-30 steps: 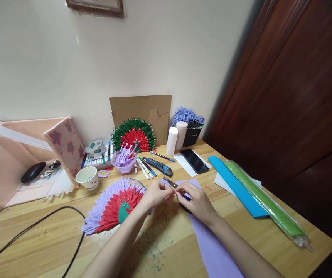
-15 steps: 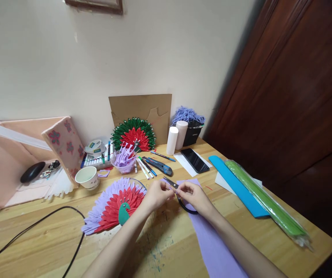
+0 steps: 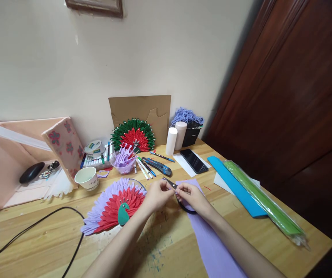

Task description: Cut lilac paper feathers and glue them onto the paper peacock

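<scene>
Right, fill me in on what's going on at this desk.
Someone's bare left hand and right hand are working with fingertips close together; anything between them is too small to make out. Scissors show beside the hands, partly hidden by the right one. A long purple sheet runs under the right forearm. To the left lies a paper peacock with red and purple feathers. Behind, a green-and-red fan stands before a cardboard sheet.

Soft, even indoor light, the wall (image 3: 154, 58) pale at twelve o'clock, dark wood panelling (image 3: 293, 77) sinking into gloom at two! Shadow pools on the tabletop (image 3: 166, 243) toward six, plastic wrapping (image 3: 260, 202) glints at four, wide-angle stretch slants the edges.
</scene>
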